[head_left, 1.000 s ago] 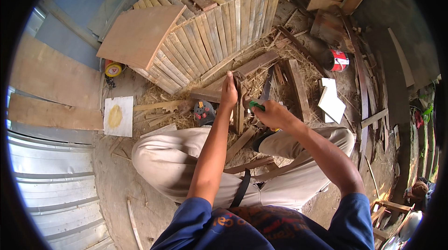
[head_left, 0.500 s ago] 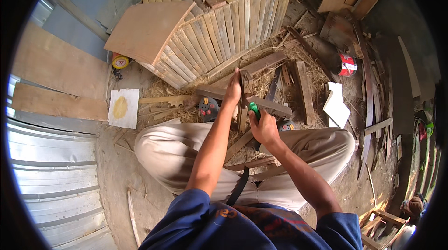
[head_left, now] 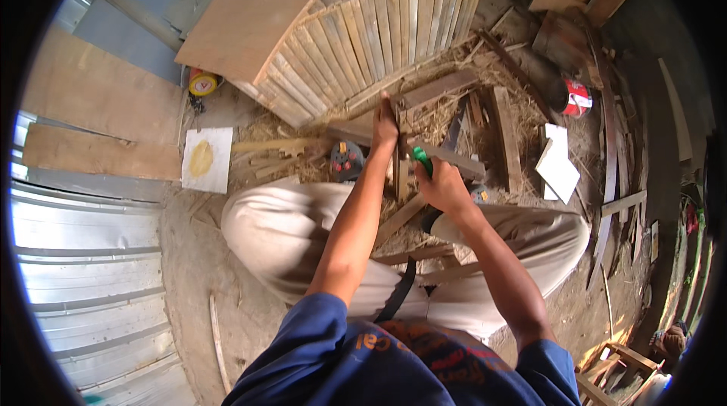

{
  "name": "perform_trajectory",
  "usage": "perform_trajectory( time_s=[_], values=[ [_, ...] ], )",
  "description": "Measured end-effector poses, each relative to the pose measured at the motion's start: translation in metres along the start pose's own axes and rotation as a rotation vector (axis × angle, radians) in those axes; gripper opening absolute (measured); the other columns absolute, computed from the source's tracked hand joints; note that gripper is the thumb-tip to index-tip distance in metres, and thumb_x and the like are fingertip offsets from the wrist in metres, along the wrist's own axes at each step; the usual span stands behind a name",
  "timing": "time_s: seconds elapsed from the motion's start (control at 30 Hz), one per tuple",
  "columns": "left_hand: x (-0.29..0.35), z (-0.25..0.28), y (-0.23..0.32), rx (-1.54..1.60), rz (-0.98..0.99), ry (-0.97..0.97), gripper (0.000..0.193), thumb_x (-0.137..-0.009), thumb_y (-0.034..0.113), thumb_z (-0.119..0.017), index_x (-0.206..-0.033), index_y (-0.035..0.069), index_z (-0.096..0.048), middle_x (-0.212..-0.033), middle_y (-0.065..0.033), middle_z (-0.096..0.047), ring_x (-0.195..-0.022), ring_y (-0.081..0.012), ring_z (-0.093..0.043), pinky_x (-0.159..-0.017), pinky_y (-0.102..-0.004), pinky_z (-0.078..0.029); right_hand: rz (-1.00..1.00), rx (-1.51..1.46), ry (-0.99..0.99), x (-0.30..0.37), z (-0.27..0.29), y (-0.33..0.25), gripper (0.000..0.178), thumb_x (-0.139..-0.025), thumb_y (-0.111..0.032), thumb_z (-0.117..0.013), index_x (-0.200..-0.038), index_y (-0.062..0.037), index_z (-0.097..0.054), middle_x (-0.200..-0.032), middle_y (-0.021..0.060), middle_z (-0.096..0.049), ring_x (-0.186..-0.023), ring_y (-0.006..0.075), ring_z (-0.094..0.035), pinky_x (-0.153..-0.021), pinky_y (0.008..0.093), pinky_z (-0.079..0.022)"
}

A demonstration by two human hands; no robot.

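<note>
My left hand [head_left: 385,130] is closed along the left side of a narrow dark piece of wood [head_left: 401,150], its fingers pointing away from me. The thumb is mostly hidden. Just to the right, my right hand [head_left: 447,188] grips a tool by its bright green handle [head_left: 422,159]. The tool's working end is hard to make out against the wood, so its kind cannot be told. Behind the hands, a wooden beam [head_left: 454,162] lies crosswise. Below the held wood, another board [head_left: 400,221] slants between my legs.
A slatted wooden structure [head_left: 379,35] stands ahead, with a thin brown panel [head_left: 250,31] against it. Straw and wood offcuts [head_left: 507,137] litter the ground. A red-and-white can [head_left: 577,97] and white board pieces [head_left: 556,165] lie right; a stained white sheet [head_left: 206,160] lies left.
The whole view has shifted slightly, with the surroundings moving a little up and right. Both hands keep their grips, and their positions against the wood look nearly the same.
</note>
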State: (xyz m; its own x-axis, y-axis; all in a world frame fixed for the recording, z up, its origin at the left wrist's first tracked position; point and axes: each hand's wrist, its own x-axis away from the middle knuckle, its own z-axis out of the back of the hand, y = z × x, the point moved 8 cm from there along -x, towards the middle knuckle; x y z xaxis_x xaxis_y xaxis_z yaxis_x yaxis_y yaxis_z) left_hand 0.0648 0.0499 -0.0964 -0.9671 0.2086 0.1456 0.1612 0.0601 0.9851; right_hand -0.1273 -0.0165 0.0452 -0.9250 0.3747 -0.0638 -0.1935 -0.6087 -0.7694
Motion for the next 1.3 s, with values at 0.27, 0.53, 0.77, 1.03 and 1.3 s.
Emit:
perform_trajectory(
  time_s=[0.27, 0.53, 0.77, 1.03, 1.3],
  values=[
    [-0.013, 0.022, -0.005, 0.216, -0.031, -0.019, 0.066, -0.107, 0.058, -0.030, -0.083, 0.004, -0.059, -0.071, -0.0070, -0.058, -0.067, -0.0211, -0.055, -0.067, -0.0353, -0.046, -0.268, 0.073, -0.073, 0.030, -0.075, 0.107, 0.039, -0.101, -0.036, -0.053, -0.102, 0.0025, -0.058, -0.071, 0.0302, -0.063, -0.061, 0.0510, -0.061, -0.053, 0.0579, -0.047],
    [-0.033, 0.044, -0.021, 0.456, 0.047, -0.043, 0.065, -0.107, 0.056, -0.028, -0.079, 0.006, -0.059, -0.062, -0.0082, -0.056, -0.050, -0.0226, -0.054, -0.052, -0.0368, -0.045, -0.076, 0.083, -0.146, 0.042, -0.068, 0.111, 0.038, -0.098, -0.032, -0.061, -0.087, 0.0040, -0.066, -0.071, 0.0290, -0.063, -0.068, 0.0446, -0.065, -0.061, 0.0510, -0.050],
    [-0.010, 0.021, -0.005, 0.595, 0.100, -0.229, 0.060, -0.106, 0.056, -0.035, -0.082, 0.007, -0.060, -0.065, -0.0069, -0.058, -0.050, -0.0223, -0.055, -0.051, -0.0368, -0.048, -0.333, -0.149, -0.260, 0.029, -0.008, 0.023, 0.046, -0.099, -0.039, -0.063, -0.090, 0.0063, -0.063, -0.064, 0.0212, -0.056, -0.061, 0.0306, -0.055, -0.059, 0.0417, -0.044],
    [0.027, -0.011, -0.045, 0.550, 0.130, -0.367, 0.057, -0.103, 0.059, -0.042, -0.079, 0.010, -0.059, -0.062, -0.0034, -0.056, -0.048, -0.0181, -0.055, -0.046, -0.0326, -0.047, -0.320, -0.395, -0.227, -0.002, 0.090, -0.055, 0.040, -0.106, -0.040, -0.053, -0.105, -0.0007, -0.056, -0.066, 0.0004, -0.050, -0.046, 0.0077, -0.045, -0.041, 0.0274, -0.039],
    [0.068, -0.020, 0.005, 0.185, -0.072, -0.206, 0.056, -0.104, 0.053, -0.048, -0.076, 0.006, -0.060, -0.068, 0.0036, -0.053, -0.064, -0.0093, -0.049, -0.060, -0.0278, -0.039, -0.165, -0.292, -0.292, -0.039, 0.118, -0.104, 0.043, -0.106, -0.042, -0.049, -0.093, -0.0020, -0.053, -0.063, 0.0014, -0.051, -0.047, 0.0111, -0.051, -0.045, 0.0301, -0.042]
  ],
)
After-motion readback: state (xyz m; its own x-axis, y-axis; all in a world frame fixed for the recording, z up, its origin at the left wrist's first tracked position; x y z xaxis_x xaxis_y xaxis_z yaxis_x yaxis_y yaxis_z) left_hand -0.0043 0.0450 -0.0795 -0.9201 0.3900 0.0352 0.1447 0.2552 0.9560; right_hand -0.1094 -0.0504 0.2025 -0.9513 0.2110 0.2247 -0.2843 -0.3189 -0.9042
